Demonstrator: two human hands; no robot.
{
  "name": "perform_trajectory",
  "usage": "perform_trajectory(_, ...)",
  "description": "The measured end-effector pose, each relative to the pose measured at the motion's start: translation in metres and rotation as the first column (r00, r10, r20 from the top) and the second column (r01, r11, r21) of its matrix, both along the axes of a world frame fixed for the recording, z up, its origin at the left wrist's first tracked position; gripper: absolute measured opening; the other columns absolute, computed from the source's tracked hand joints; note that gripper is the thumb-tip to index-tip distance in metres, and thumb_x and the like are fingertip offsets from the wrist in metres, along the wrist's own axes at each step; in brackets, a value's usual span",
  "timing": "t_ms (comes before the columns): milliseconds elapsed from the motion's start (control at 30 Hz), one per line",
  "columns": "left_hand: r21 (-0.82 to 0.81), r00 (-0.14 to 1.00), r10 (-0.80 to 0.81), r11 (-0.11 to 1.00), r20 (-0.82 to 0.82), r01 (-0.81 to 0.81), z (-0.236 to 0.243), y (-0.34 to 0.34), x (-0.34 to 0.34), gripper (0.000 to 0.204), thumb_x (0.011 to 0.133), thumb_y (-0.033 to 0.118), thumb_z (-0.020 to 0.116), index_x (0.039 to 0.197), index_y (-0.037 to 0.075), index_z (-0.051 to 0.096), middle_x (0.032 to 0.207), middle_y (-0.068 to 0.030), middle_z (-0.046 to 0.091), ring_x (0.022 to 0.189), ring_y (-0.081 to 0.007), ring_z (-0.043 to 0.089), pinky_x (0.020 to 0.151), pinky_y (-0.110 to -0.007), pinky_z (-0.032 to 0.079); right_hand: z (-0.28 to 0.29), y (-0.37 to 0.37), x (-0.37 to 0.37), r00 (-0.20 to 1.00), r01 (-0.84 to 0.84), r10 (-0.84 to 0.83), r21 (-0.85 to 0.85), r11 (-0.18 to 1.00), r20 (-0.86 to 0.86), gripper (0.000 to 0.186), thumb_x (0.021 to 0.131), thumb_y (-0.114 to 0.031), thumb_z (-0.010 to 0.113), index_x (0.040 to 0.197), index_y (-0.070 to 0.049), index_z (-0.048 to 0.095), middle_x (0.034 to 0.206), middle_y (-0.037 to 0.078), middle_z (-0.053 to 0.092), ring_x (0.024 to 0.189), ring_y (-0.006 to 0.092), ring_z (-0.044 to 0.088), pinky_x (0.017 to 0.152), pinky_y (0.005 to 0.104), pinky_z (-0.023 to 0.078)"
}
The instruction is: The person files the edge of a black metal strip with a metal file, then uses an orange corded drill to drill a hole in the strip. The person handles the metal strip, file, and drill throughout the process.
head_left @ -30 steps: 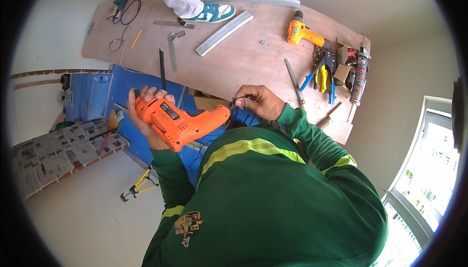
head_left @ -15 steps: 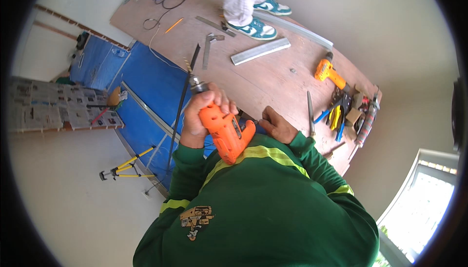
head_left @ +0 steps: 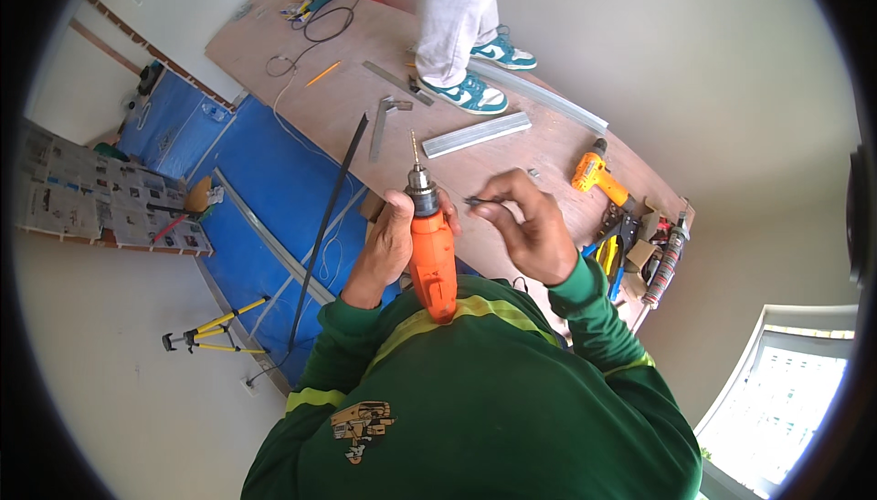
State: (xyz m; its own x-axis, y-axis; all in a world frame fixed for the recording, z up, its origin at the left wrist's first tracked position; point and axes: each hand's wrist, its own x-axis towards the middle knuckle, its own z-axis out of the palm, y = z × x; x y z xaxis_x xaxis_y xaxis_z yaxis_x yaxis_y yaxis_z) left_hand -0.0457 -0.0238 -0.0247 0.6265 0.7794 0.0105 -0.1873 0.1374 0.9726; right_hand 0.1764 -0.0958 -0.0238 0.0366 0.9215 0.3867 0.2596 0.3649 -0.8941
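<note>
My left hand (head_left: 388, 249) is wrapped around an orange electric drill (head_left: 432, 263) in front of my chest, close under its chuck. The drill points away from me, with a thin gold-coloured twist bit (head_left: 415, 147) standing in the metal keyed chuck (head_left: 420, 188). To the right of the chuck, my right hand (head_left: 532, 231) pinches a small dark chuck key (head_left: 475, 200) between thumb and fingers. The key's tip points toward the chuck but is apart from it. The drill's handle is mostly out of sight.
A person in white trousers and teal-and-white shoes (head_left: 466, 94) stands on the wooden board (head_left: 365, 43). A metal channel piece (head_left: 477, 134), squares, a yellow drill (head_left: 598, 177) and hand tools lie there. Left are blue floor sheeting (head_left: 247, 162), a black strip (head_left: 326, 231) and a yellow tripod (head_left: 219, 325).
The drill has turned more upright and moved right, its bit now pointing straight away. My right hand has risen from beside the handle to near the chuck, bringing the chuck key into view.
</note>
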Motion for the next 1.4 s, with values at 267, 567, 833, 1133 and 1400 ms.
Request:
perform_trajectory(267,0.092,0.986,-0.016,0.995,-0.169,0.032,0.015,0.005,0.014,0.097,0.103,0.086,0.015,0.11,0.003,0.065,0.094,-0.0086,0.073,0.088,-0.0183,0.072,0.08,-0.035,0.059,0.048,0.042,0.012,0.902,-0.143,0.041,0.208,0.968,0.429,0.025,0.092,0.0,0.076,0.113,-0.008,0.065,0.099,0.012,0.07,0.095,0.0378,0.069,0.086,0.0462,0.053)
perform_trajectory(567,0.146,0.964,0.006,0.989,-0.267,0.034,0.018,0.013,0.012,0.096,0.11,0.075,0.01,0.111,0.002,0.072,0.095,-0.0086,0.075,0.093,-0.0183,0.071,0.087,-0.036,0.058,0.076,0.056,0.025,0.305,-0.418,-0.268,0.381,0.825,0.914,0.027,0.085,-0.022,0.071,0.111,-0.014,0.069,0.106,0.0,0.072,0.106,0.0194,0.069,0.09,0.0378,0.051)
perform_trajectory(833,0.142,0.968,-0.051,0.986,-0.244,0.087,0.019,0.019,0.005,0.096,0.114,0.069,0.006,0.107,0.002,0.074,0.095,-0.0093,0.076,0.092,-0.0202,0.072,0.094,-0.037,0.058,0.088,0.078,0.022,0.342,-0.579,-0.248,0.411,0.704,0.906,0.027,0.083,-0.019,0.072,0.108,-0.012,0.066,0.099,0.004,0.069,0.098,0.0224,0.07,0.084,0.0358,0.054)
perform_trajectory(1133,0.117,0.986,-0.088,0.988,-0.139,0.104,0.023,0.015,-0.004,0.09,0.113,0.071,0.011,0.106,0.002,0.069,0.094,-0.008,0.072,0.088,-0.0193,0.067,0.087,-0.035,0.056,0.074,0.079,0.012,0.585,-0.514,-0.018,0.387,0.766,0.811,0.034,0.082,-0.011,0.076,0.113,-0.008,0.063,0.096,0.01,0.07,0.086,0.0292,0.072,0.078,0.0394,0.057)
perform_trajectory(1400,0.335,0.989,0.145,0.934,-0.04,-0.124,0.029,-0.004,0.0,0.061,0.119,0.054,0.033,0.126,-0.002,0.057,0.094,-0.0204,0.068,0.088,-0.0373,0.069,0.084,-0.045,0.053,0.039,0.037,-0.038,0.986,-0.051,0.056,-0.04,0.998,0.159,0.014,0.11,-0.008,0.064,0.117,-0.004,0.053,0.09,0.013,0.071,0.08,0.0257,0.074,0.065,0.0384,0.057)
